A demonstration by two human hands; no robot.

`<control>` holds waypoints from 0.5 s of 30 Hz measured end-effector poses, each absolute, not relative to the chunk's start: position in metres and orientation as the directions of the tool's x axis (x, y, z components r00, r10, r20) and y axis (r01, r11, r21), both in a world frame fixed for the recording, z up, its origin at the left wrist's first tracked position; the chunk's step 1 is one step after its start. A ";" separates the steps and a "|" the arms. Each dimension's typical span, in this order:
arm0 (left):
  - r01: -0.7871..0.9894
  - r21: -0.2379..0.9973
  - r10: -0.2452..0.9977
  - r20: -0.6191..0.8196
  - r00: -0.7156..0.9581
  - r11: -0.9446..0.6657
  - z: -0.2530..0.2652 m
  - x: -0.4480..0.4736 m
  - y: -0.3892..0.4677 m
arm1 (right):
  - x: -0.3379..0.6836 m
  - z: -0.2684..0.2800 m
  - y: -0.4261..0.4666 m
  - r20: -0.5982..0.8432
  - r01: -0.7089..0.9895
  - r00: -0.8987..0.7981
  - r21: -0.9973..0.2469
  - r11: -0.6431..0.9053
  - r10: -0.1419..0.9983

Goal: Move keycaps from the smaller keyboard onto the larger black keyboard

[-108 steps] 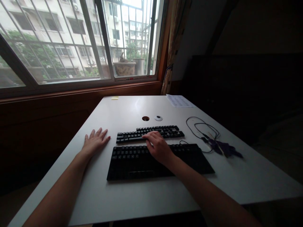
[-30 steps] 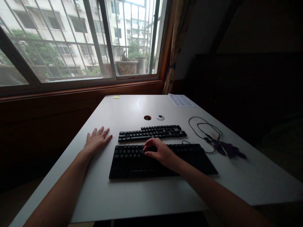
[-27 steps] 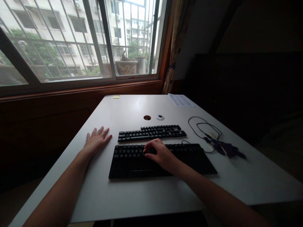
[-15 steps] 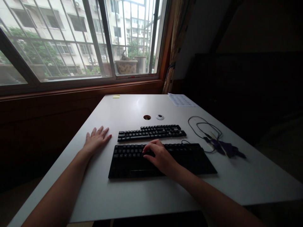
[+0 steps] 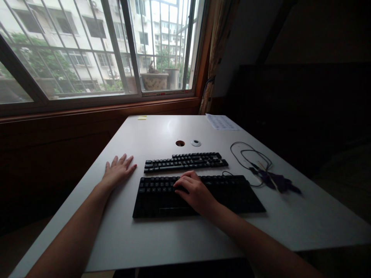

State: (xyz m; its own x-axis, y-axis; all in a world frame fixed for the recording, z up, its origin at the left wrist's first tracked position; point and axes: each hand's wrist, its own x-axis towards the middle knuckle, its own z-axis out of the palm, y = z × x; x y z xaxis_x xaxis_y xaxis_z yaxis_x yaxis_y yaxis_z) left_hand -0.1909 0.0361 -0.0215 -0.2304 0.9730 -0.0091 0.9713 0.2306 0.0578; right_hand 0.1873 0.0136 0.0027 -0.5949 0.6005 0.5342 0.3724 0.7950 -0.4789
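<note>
My left hand (image 5: 118,173) lies flat on the white table (image 5: 162,239), fingers spread, left of two black keyboards. The near keyboard (image 5: 232,195) is large with a palm rest. The far keyboard (image 5: 185,161) is slimmer and sits just behind it. My right hand (image 5: 195,190) rests on the near keyboard's key rows, fingers curled down onto the keys near its middle. What lies under the fingertips is hidden.
Coiled black cables (image 5: 251,156) and a dark purple object (image 5: 276,182) lie right of the keyboards. A cable hole (image 5: 180,143) and its white cap (image 5: 196,143) sit behind them. A printed sheet (image 5: 222,122) and a yellow note (image 5: 142,117) lie at the far edge, below the barred window (image 5: 95,50).
My right hand drew back from the far keyboard onto the near one, then shifted slightly over its keys. My left hand stayed flat on the table.
</note>
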 end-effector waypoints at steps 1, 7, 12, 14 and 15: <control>0.971 0.057 0.973 -0.013 -0.232 0.233 -0.021 -0.191 0.036 | 0.187 0.003 0.013 0.544 0.365 -0.602 -0.464 0.807 0.585; 0.970 0.076 0.973 -0.023 -0.230 0.232 -0.018 -0.188 0.035 | 0.186 0.007 0.011 0.560 0.328 -0.635 -0.426 0.843 0.531; 0.971 0.085 0.975 -0.003 -0.224 0.223 -0.018 -0.189 0.035 | 0.188 0.008 0.011 0.551 0.321 -0.637 -0.446 0.835 0.539; 0.971 0.082 0.974 -0.004 -0.225 0.225 -0.019 -0.190 0.035 | 0.189 0.007 0.010 0.555 0.311 -0.636 -0.452 0.836 0.537; 0.971 0.080 0.974 -0.007 -0.227 0.227 -0.020 -0.190 0.036 | 0.190 0.007 0.010 0.560 0.306 -0.633 -0.454 0.837 0.535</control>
State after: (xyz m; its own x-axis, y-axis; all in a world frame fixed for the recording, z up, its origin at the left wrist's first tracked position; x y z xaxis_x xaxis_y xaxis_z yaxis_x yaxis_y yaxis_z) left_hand -0.1903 0.0356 -0.0198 -0.2267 0.9739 -0.0074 0.9707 0.2266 0.0800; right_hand 0.1900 0.0102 0.0068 -0.6327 0.5351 0.5598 0.3059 0.8368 -0.4542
